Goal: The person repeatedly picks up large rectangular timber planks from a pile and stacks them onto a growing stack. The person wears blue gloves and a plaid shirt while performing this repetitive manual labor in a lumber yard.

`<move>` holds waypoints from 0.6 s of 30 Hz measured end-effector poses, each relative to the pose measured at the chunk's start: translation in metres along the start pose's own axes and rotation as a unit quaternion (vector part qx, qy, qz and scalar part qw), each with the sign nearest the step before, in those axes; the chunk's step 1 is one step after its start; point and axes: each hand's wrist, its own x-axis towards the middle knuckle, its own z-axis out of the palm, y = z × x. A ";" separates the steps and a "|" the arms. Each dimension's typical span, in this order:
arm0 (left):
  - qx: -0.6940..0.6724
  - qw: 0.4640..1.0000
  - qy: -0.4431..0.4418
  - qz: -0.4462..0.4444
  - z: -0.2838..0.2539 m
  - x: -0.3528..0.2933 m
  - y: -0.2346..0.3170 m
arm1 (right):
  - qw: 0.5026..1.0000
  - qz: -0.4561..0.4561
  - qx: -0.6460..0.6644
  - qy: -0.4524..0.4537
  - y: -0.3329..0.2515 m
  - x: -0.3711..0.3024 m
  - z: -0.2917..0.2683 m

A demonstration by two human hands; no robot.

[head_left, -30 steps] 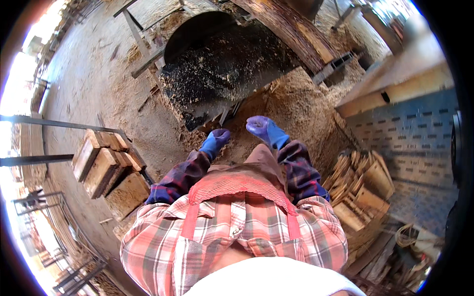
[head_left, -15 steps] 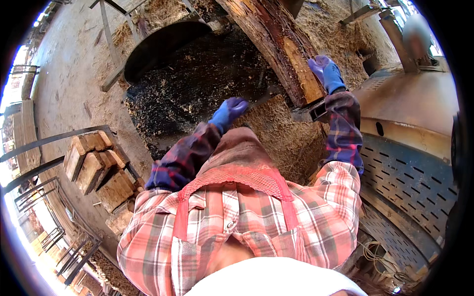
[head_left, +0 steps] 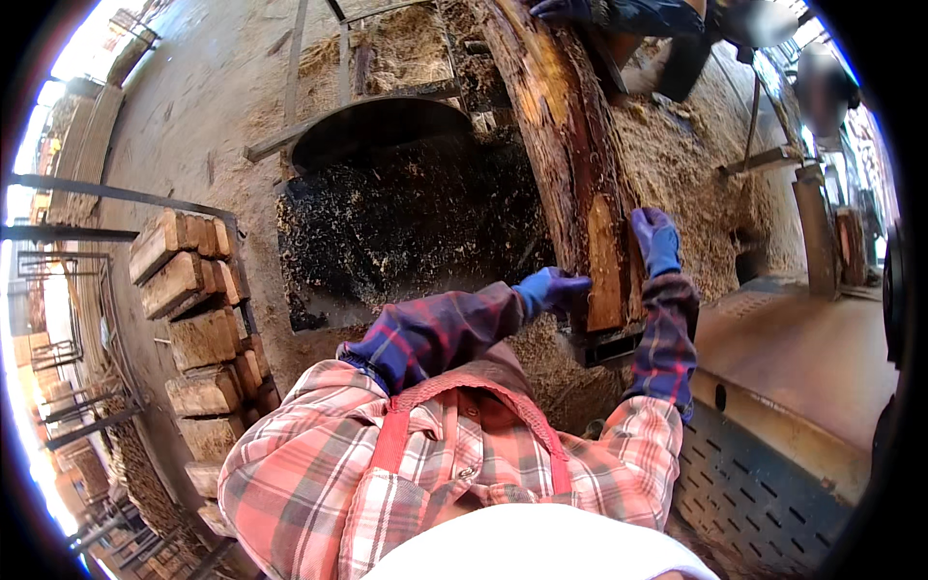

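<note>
One log (head_left: pixel 572 159) lies right of the black panel (head_left: pixel 406 232), long axis running away from us. Our left hand (head_left: pixel 551 290), panel-side, is nearer its close end; our right hand (head_left: pixel 656 240) is opposite. Fingers curl; whether grasping, we cannot tell.

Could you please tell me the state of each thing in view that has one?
Log: lying down, rough-surfaced, with a bare patch at its near end.
Left hand: gloved, at the log's left side.
Right hand: gloved, at the log's right side.
Co-worker's hand: gloved, at the log's far part.
Black surface: strewn with wood chips.
Wooden blocks: stacked.
</note>
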 end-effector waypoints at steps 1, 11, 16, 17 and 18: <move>0.029 0.999 0.003 -0.021 0.007 0.005 0.002 | 0.992 -0.030 -0.125 0.019 -0.006 -0.002 0.003; -0.099 0.967 0.013 0.235 -0.002 -0.010 0.067 | 0.949 0.060 0.294 -0.099 -0.058 -0.047 -0.021; -0.011 0.887 0.191 0.420 0.013 0.016 0.248 | 0.899 -0.027 0.435 0.047 -0.087 -0.052 -0.076; -0.223 0.864 0.149 0.426 0.013 0.015 0.256 | 0.893 -0.017 0.445 0.071 -0.084 -0.052 -0.085; -0.212 0.871 0.070 0.437 0.005 0.009 0.252 | 0.885 -0.011 0.458 0.087 -0.078 -0.051 -0.090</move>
